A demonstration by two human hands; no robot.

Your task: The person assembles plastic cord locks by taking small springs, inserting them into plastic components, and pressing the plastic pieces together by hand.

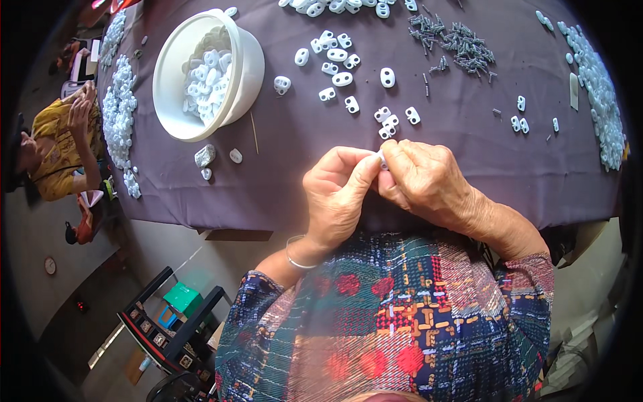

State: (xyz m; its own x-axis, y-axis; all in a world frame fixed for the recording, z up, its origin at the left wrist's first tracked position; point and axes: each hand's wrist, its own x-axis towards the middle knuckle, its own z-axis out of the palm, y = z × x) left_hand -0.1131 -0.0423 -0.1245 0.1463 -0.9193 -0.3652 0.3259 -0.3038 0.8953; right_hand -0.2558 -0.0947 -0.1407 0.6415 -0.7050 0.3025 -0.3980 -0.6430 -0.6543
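Close together above the near edge of the table, my left hand [342, 191] and my right hand [423, 173] pinch one small white plastic cord lock [383, 161] between their fingertips. Most of that piece is hidden by the fingers. Just beyond them lies a small cluster of two-holed white cord locks [387, 122], with one more cord lock [412, 116] to its right. Farther off, a looser group of cord locks [335, 57] is spread over the dark cloth. A pile of small metal springs [462, 50] lies at the far right of my hands.
A white tub [251, 63] with white parts inside stands tilted at left. Near it are a grey stone [205, 156] and a thin stick [254, 132]. Heaps of white parts line the left [119, 114] and right [599, 94] table edges. Another person [60, 144] sits at left.
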